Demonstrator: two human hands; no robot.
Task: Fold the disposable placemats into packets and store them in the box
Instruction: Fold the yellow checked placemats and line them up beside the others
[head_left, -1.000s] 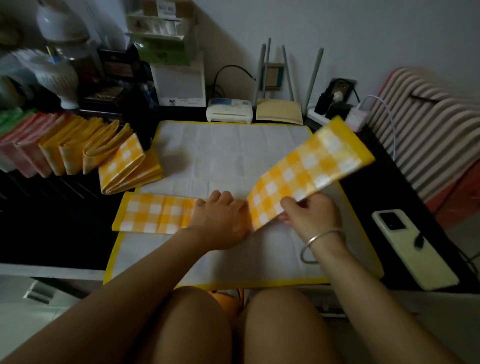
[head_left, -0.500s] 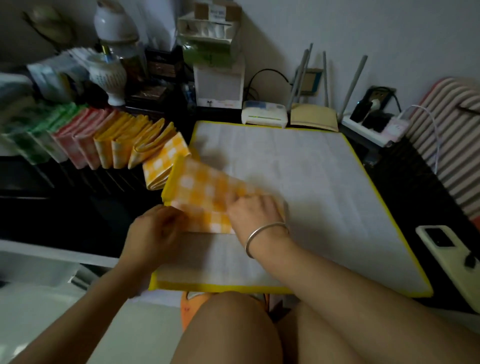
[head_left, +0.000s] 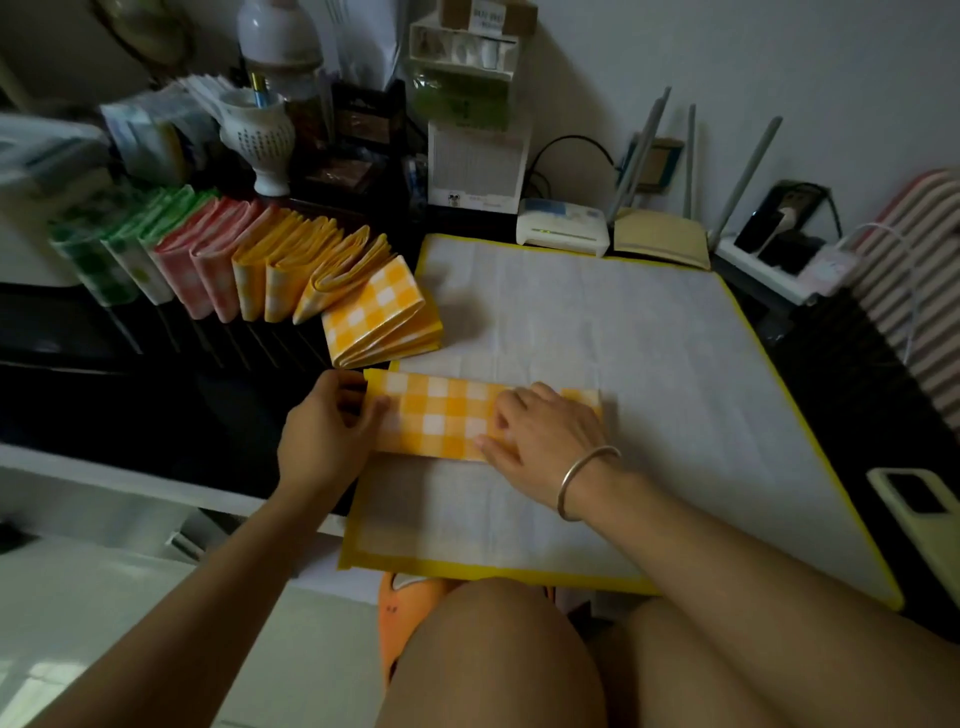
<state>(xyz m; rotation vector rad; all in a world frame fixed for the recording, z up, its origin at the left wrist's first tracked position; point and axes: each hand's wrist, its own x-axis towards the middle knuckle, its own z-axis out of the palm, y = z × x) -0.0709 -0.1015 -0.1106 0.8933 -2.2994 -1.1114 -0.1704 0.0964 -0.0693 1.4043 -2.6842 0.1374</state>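
A yellow-and-white checked placemat (head_left: 441, 413), folded into a short strip, lies on a spread white placemat with a yellow border (head_left: 597, 338). My left hand (head_left: 324, 436) pinches the strip's left end, thumb on top. My right hand (head_left: 540, 428), with a bangle on the wrist, presses flat on the strip's right half. Behind the strip a row of folded packets (head_left: 249, 270) leans in green, pink and yellow, and the nearest yellow checked packet (head_left: 382, 312) rests partly on the white placemat. No box can be told apart.
A phone (head_left: 919, 514) lies at the right edge of the dark table. Two routers (head_left: 563, 226) and a power strip (head_left: 779, 249) stand at the back by the wall. Jars, a white vase (head_left: 260, 143) and boxes crowd the back left. My knees are below the table edge.
The long checked strip, raised at its right end a second ago, has been folded over leftward into a short strip. My right hand now presses it flat while my left hand holds its left end.
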